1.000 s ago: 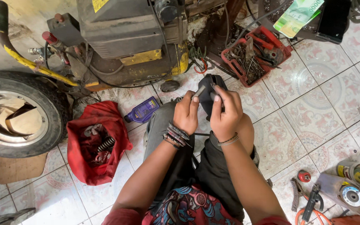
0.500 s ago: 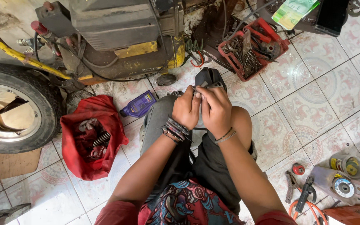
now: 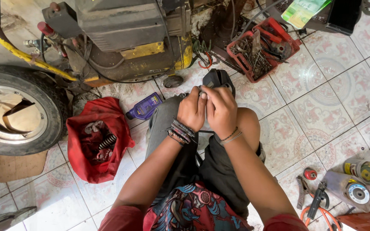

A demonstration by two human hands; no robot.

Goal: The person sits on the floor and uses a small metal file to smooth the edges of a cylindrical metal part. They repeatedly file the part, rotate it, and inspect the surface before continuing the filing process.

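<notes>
Over the knees, a dark part point(image 3: 217, 80) is clamped by both the left hand point(image 3: 192, 110) and right hand point(image 3: 222, 110), fingertips pinched at its near edge, held close for sight; red tray point(image 3: 294, 42) is kept within reach.

1 head camera, looking steeply down, close over lap

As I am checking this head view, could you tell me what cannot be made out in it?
- Dark part: mostly covered by left hand and right hand; its kind is unclear.
- Red cloth: folds hide most of its contents.
- Red tray: tangled tools too small to identify.
- Tyre: cut off by the left edge.
</notes>
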